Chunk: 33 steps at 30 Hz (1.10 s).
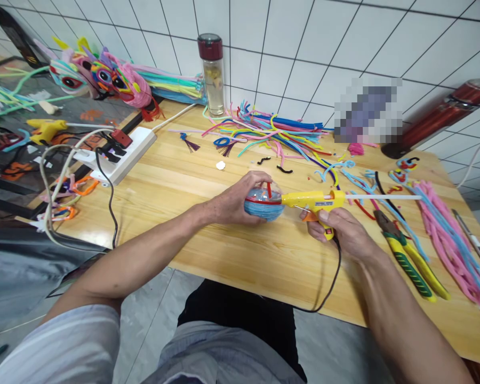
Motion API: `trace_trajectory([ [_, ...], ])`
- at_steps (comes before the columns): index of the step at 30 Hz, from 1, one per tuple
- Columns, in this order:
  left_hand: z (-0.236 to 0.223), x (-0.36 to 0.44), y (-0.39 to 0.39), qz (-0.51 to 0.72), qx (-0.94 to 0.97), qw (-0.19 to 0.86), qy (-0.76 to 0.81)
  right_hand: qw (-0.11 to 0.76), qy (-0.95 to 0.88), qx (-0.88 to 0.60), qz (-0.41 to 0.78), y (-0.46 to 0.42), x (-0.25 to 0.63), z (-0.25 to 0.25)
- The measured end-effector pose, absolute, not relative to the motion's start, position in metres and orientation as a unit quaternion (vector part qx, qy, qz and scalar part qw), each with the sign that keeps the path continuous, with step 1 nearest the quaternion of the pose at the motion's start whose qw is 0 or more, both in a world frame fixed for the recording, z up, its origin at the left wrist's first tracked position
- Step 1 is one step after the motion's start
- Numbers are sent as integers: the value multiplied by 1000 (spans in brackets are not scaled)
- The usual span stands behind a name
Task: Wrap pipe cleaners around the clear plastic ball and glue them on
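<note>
My left hand point(246, 197) is closed around a clear ball point(265, 205) whose lower part is wrapped in light blue pipe cleaner. A red strip circles its middle, and a short red piece stands on its upper side. My right hand point(340, 226) grips a yellow glue gun point(314, 200) by its handle, fingers at the orange trigger. The gun's nozzle is at the ball's right side; whether it touches I cannot tell. A long white glue stick point(384, 197) sticks out of the gun's back, and its black cord point(338, 272) hangs over the table edge.
Pliers point(408, 256) and pink pipe cleaners point(444, 240) lie on the right. Loose coloured pipe cleaners point(272, 130) spread along the back beside a glass bottle point(212, 74). On the left are a power strip point(130, 154), cables and another glue gun point(46, 130). A red flask point(436, 120) leans at the back right.
</note>
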State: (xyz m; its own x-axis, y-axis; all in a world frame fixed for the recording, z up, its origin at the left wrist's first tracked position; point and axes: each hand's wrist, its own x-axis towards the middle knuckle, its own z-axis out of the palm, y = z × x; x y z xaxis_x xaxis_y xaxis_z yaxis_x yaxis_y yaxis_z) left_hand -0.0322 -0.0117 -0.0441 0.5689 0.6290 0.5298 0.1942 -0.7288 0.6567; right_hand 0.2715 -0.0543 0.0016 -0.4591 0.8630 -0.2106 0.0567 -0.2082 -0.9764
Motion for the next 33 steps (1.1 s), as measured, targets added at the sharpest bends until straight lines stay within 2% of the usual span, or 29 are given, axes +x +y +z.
trace_trajectory([
  [15, -44, -32, -12, 409, 837, 278, 233, 320, -533, -423, 659, -53, 274, -1],
  [20, -48, -30, -14, 411, 830, 277, 256, 400, -523, -418, 625, -51, 272, 3],
  [24, -33, -45, -8, 482, 779, 238, 324, 496, -580, -427, 486, -45, 270, -7],
  [25, -24, -53, -7, 517, 755, 215, 341, 483, -617, -439, 439, -44, 267, -12],
  [28, 9, -81, -8, 610, 697, 118, 359, 350, -753, -483, 279, -39, 243, -26],
  [33, 52, -103, -47, 612, 705, 22, 358, 138, -865, -473, 100, -44, 160, -33],
])
